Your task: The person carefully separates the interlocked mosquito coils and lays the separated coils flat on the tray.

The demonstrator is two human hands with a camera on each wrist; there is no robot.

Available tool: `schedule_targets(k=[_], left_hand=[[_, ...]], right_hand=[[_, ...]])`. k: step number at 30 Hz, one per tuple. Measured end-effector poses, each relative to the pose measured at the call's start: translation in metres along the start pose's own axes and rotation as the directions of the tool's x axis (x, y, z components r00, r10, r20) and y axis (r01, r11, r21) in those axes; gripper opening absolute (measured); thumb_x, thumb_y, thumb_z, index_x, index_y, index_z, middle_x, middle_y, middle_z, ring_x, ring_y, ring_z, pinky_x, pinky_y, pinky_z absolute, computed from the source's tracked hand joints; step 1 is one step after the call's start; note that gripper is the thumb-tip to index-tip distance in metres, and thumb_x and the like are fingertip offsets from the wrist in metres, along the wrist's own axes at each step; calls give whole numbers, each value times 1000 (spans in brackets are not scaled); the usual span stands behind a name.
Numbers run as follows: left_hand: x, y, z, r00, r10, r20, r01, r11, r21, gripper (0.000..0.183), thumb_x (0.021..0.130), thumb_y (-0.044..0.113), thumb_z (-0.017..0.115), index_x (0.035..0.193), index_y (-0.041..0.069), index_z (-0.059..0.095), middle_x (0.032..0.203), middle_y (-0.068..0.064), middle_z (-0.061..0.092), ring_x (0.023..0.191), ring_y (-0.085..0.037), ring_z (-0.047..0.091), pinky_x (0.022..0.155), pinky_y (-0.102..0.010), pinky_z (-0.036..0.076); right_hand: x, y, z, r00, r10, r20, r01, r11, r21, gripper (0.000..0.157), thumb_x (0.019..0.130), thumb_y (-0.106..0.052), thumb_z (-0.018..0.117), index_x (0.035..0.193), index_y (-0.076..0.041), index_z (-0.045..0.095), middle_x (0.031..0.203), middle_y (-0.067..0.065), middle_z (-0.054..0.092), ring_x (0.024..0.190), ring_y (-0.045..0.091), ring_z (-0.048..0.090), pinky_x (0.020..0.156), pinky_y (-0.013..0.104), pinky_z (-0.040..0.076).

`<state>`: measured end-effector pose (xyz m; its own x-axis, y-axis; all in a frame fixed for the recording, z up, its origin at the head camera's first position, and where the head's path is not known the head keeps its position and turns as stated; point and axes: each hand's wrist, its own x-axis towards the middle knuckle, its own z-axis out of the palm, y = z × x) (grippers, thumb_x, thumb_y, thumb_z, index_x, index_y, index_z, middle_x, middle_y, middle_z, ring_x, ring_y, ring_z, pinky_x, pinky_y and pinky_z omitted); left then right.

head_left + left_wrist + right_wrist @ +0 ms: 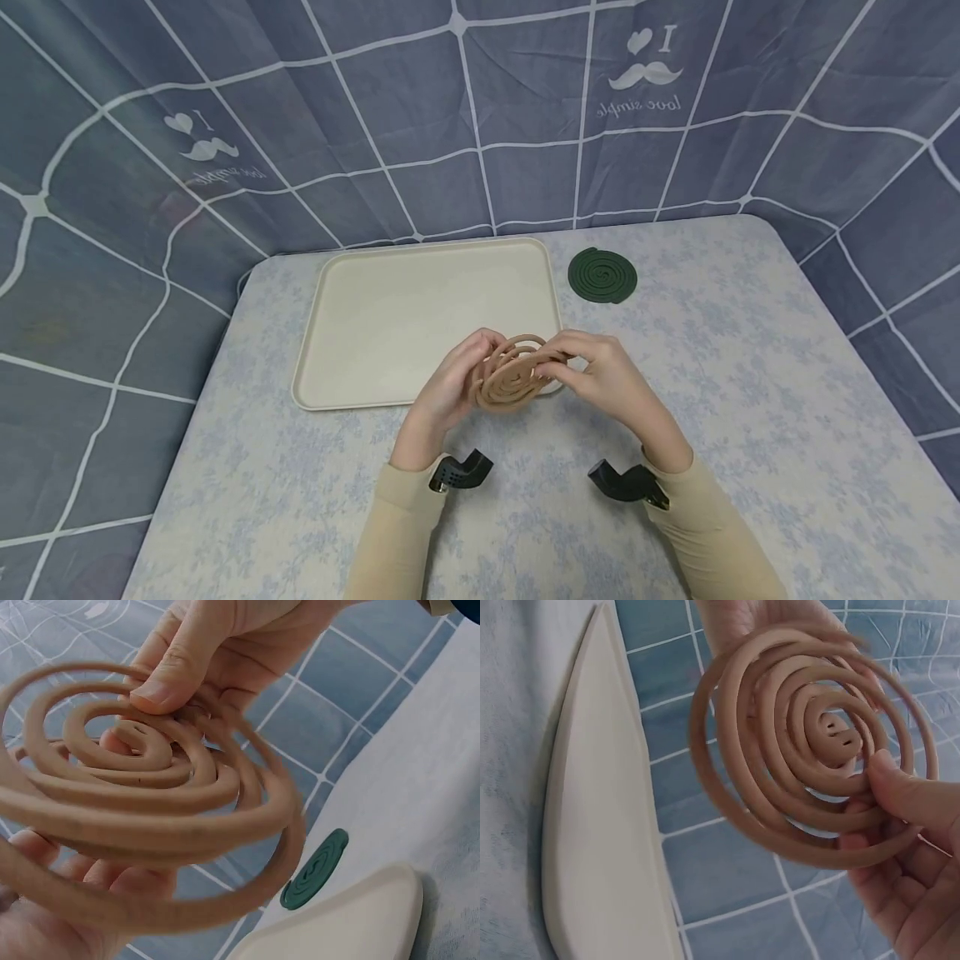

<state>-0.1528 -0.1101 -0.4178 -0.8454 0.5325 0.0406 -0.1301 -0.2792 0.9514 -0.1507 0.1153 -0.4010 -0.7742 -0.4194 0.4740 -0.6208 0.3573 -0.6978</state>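
Note:
A brown mosquito coil is held above the table by both hands, its spiral rings partly spread apart and overlapping. My right hand pinches the coil's right side, thumb on the upper face in the left wrist view. On the other side my left hand holds the coil, with fingers curled beneath the rings. In the right wrist view the coil shows two small slots at its centre. Part of the left hand is hidden behind the rings there.
A cream tray lies on the table behind the hands, towards the left. Flat to the right of it sits a green mosquito coil. The table has a pale floral cloth. A blue checked curtain hangs around the back and sides.

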Motion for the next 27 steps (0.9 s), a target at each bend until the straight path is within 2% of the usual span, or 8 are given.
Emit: schedule_targets(k=[4, 8, 12, 15, 17, 19, 23, 27], left_hand=[[0, 0, 1, 1000, 14, -5, -14, 1000, 1, 32, 102, 48, 45, 108, 18, 54, 83, 5, 59, 62, -4, 51, 53, -18, 43], [0, 0, 2, 999, 51, -14, -51, 997, -48, 29, 104, 45, 44, 108, 19, 54, 90, 4, 59, 70, -5, 56, 58, -17, 47], [3, -2, 6, 993, 109, -50, -116, 975, -190, 27, 105, 43, 43, 109, 20, 56, 96, 6, 60, 81, -3, 58, 68, -16, 51], [5, -4, 10, 987, 139, -83, -156, 948, -278, 27, 106, 41, 41, 109, 20, 57, 98, 7, 61, 86, -3, 59, 74, -16, 51], [6, -5, 12, 985, 143, -98, -166, 939, -300, 28, 106, 40, 40, 107, 20, 59, 97, 8, 62, 86, -3, 59, 74, -15, 51], [7, -5, 13, 986, 131, -103, -157, 939, -307, 32, 106, 41, 38, 103, 19, 62, 94, 7, 62, 83, -3, 59, 72, -16, 50], [7, -6, 13, 993, 49, -112, -78, 961, -266, 34, 106, 40, 39, 95, 19, 63, 86, 7, 60, 73, -2, 57, 64, -14, 50], [8, -6, 12, 990, -45, -136, 16, 978, -207, 24, 104, 29, 41, 91, 16, 56, 78, 8, 58, 63, 1, 57, 55, -11, 48]], right_hand=[[0, 1, 2, 995, 88, -36, -87, 996, 37, 15, 78, -6, 81, 91, -9, 75, 74, -4, 62, 73, 5, 57, 69, 21, 52], [1, 2, 3, 978, 207, -36, -202, 973, 113, 16, 82, -7, 79, 97, -6, 75, 83, 3, 70, 78, 4, 63, 72, 21, 55], [3, 4, 1, 931, 364, 11, -357, 905, 232, 17, 85, -9, 77, 99, -1, 72, 94, 11, 71, 79, 4, 65, 71, 20, 55], [5, 8, -1, 898, 438, 49, -432, 852, 294, 18, 87, -10, 75, 98, 3, 69, 94, 10, 70, 78, 4, 66, 70, 21, 54], [6, 10, -1, 888, 455, 66, -451, 833, 319, 17, 87, -9, 75, 97, 4, 69, 91, 5, 69, 77, 5, 66, 70, 21, 54], [6, 12, -2, 891, 448, 80, -447, 829, 337, 16, 87, -7, 75, 96, 4, 69, 88, 1, 69, 77, 5, 66, 69, 22, 54], [5, 12, -4, 918, 377, 120, -395, 857, 331, 12, 87, -5, 74, 95, 3, 70, 84, 1, 65, 74, 6, 64, 66, 24, 54], [4, 12, -4, 933, 325, 156, -358, 884, 300, 8, 87, -6, 73, 93, -1, 70, 83, 4, 61, 71, 7, 60, 62, 26, 53]])
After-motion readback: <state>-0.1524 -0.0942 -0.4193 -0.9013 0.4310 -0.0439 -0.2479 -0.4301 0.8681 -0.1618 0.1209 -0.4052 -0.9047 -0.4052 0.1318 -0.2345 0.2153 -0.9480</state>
